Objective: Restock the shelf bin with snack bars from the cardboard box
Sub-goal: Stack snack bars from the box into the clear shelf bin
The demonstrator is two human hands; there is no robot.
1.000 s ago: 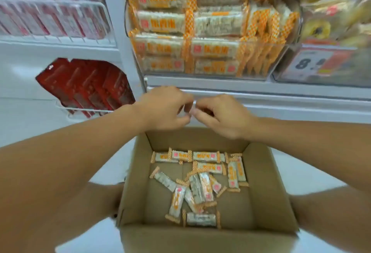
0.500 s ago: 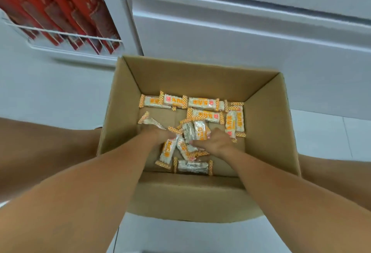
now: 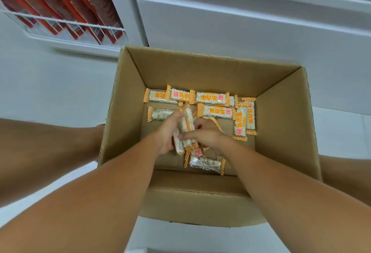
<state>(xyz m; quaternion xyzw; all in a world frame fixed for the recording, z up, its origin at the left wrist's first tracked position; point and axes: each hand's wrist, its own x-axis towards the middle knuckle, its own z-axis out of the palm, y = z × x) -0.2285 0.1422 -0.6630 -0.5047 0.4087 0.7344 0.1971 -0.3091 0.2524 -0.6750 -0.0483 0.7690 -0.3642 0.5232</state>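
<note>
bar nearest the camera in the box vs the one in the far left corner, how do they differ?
The near bar shows a greyish side with small print; the far-left bar looks white. The near bar lies alone by the near wall of the cardboard box; the far-left bar heads a row along the far wall, overlapped by its neighbour. Both lie flat, crosswise, with orange checked ends.

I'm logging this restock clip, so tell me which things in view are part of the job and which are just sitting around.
Part of the job:
- cardboard box
- loose snack bars on its floor
- bundle of bars gripped between left hand and right hand

Just there:
- red packets
- white wire rack
- white shelf front
</note>
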